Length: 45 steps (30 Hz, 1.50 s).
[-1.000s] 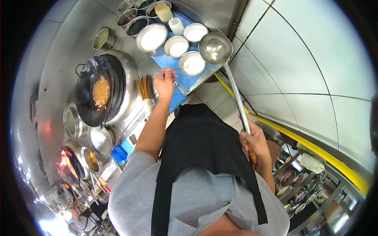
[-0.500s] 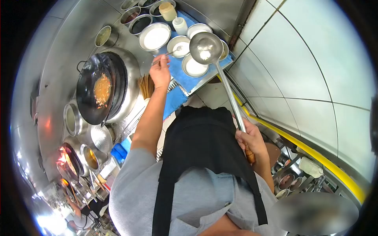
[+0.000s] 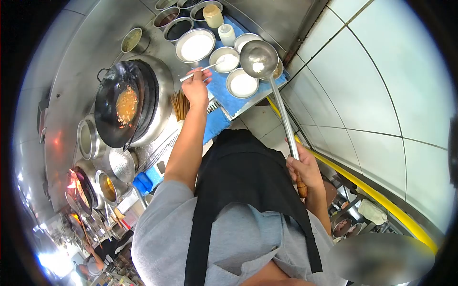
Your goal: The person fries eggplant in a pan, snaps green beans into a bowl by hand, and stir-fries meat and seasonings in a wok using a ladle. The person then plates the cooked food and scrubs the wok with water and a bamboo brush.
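Over a metal counter's blue cloth (image 3: 228, 101), we see a thin spoon (image 3: 186, 77) reaching to a round metal bowl (image 3: 219, 51) of white contents; whether its tip touches them, we cannot tell. The left hand (image 3: 194, 88) pinches its handle between thumb and fingers. Beside that bowl in our view, a long ladle (image 3: 280, 107) carries a small white clump (image 3: 258, 67); the right hand (image 3: 304, 167) is wrapped around its shaft. If that wrist rolled, we judge, the clump could slide out; if the ladle dipped, it could knock a second white-filled bowl (image 3: 236, 72) near the counter's edge. A tilted spoon could scatter its load. Farther left sits a wok (image 3: 106, 124) of orange-brown food, beyond a bristle brush (image 3: 180, 104).
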{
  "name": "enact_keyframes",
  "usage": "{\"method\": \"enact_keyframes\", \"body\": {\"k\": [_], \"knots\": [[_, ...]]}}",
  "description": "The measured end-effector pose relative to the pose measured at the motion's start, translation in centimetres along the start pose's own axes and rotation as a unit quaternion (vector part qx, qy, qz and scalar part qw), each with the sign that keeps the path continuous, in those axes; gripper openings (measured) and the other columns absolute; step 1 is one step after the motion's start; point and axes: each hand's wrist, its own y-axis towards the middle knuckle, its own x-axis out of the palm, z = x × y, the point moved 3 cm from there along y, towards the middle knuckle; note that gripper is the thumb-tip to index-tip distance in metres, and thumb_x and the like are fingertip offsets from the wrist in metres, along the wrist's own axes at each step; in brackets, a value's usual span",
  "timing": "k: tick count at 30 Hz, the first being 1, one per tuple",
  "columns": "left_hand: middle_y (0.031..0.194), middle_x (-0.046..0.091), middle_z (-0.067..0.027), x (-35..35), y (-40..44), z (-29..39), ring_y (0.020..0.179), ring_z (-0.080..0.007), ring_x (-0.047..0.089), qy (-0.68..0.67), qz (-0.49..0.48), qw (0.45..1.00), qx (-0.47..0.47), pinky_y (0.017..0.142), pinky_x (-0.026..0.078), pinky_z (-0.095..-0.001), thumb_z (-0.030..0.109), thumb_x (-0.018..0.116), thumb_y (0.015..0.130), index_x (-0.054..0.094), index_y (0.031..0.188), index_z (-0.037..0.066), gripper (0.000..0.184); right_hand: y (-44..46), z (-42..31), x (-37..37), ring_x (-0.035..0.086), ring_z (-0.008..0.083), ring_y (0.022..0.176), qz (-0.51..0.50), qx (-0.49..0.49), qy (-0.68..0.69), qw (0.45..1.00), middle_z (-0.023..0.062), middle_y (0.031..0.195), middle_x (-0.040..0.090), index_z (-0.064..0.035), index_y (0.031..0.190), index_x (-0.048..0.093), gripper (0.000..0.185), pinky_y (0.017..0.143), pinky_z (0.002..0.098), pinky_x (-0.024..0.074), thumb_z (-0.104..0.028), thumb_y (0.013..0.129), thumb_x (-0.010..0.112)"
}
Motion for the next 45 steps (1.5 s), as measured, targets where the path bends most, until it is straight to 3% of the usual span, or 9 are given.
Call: {"method": "enact_keyframes", "body": {"k": [9,12,15,22,29,33,40,41,45], "knots": [[0.092,0.076,-0.0102,-4.8,-4.5,-0.4,0.08,-0.016,0.071,0.18,-0.053,0.978,0.093,0.074,0.057,-0.0329,0.034,0.057,0.109,0.071,0.108,-0.004,0.04,1.7,-0.8,1.3,0.047,0.0085,0.05,-0.048,0.015,0.001,0.999,0.0014,0.073,0.052,-0.0055,0.158,0.04,0.064,0.047,0.0233,0.0399,-0.006,0.098,0.06],[0.102,0.076,-0.0187,-3.5,-7.4,-3.5,0.094,-0.0351,0.073,0.34,-0.094,0.926,0.132,0.087,0.056,-0.043,0.037,0.058,0.107,0.074,0.113,0.005,0.036,3.5,-2.5,3.7,0.047,0.0083,0.05,-0.046,0.017,-0.029,0.998,0.0011,0.072,0.052,-0.0058,0.158,0.04,0.064,0.046,0.0229,0.0394,-0.006,0.098,0.06],[0.119,0.075,-0.0188,-3.2,-8.2,-5.6,0.104,-0.0339,0.073,0.326,-0.143,0.918,0.175,0.09,0.057,-0.0405,0.034,0.071,0.1,0.072,0.125,0.003,0.04,6.6,-3.9,8.1,0.046,0.0078,0.048,-0.099,0.009,-0.069,0.993,0.001,0.072,0.052,-0.0054,0.158,0.04,0.064,0.045,0.0225,0.0387,-0.007,0.097,0.061],[0.101,0.071,-0.0167,-15.3,-14.3,-6.0,0.087,-0.0383,0.07,0.425,-0.335,0.835,0.1,0.077,0.057,-0.0479,0.035,0.074,0.093,0.071,0.105,0.008,0.029,15.8,-5.2,23.6,0.05,0.0071,0.048,-0.257,-0.034,-0.196,0.946,0.0003,0.071,0.055,-0.004,0.156,0.044,0.062,0.045,0.0232,0.0397,-0.011,0.098,0.064],[0.118,0.074,-0.0183,-32.6,-17.9,-17.6,0.112,-0.0367,0.07,0.589,-0.116,0.799,-0.012,0.101,0.054,-0.0477,0.036,0.071,0.091,0.071,0.118,0.005,0.04,28.2,-0.6,39.0,0.052,0.01,0.048,-0.23,-0.154,-0.451,0.848,0.0011,0.075,0.057,-0.0038,0.161,0.038,0.07,0.045,0.0284,0.0419,-0.011,0.097,0.063],[0.14,0.063,-0.0239,-33.9,-15.6,-20.4,0.128,-0.0363,0.062,0.604,-0.301,0.723,-0.147,0.107,0.05,-0.0494,0.027,0.065,0.093,0.06,0.14,0.005,0.052,26.3,2.4,41.5,0.054,0.0114,0.05,-0.254,-0.037,-0.431,0.865,0.0034,0.073,0.059,-0.0055,0.161,0.04,0.072,0.047,0.0295,0.0444,-0.005,0.093,0.064],[0.162,0.041,-0.0229,-33.9,-15.4,-21.5,0.147,-0.0394,0.044,0.591,-0.214,0.77,-0.11,0.124,0.035,-0.0468,0.017,0.051,0.099,0.045,0.155,0.004,0.058,26.7,2.6,43.7,0.051,0.0086,0.049,-0.12,-0.119,-0.482,0.86,0.0026,0.082,0.061,-0.0095,0.164,0.035,0.075,0.046,0.0255,0.0406,0.001,0.095,0.062],[0.163,0.04,-0.0222,-34.4,-15.1,-20.7,0.15,-0.0388,0.04,0.522,-0.204,0.801,-0.209,0.125,0.033,-0.0455,0.016,0.049,0.1,0.044,0.156,0.002,0.058,26.9,2.8,44.0,0.051,0.0077,0.05,-0.113,-0.12,-0.494,0.853,0.0011,0.079,0.059,-0.0102,0.165,0.034,0.075,0.048,0.0255,0.0414,0.001,0.096,0.061],[0.159,0.045,-0.024,-34.6,-14.3,-24.7,0.145,-0.0395,0.046,0.558,-0.248,0.781,-0.132,0.123,0.036,-0.0469,0.019,0.055,0.097,0.05,0.151,0.001,0.057,24.9,2.7,43.2,0.051,0.0078,0.05,-0.158,-0.043,-0.513,0.843,-0.0006,0.075,0.057,-0.0107,0.164,0.036,0.074,0.048,0.0265,0.042,0.0,0.096,0.061]]}}
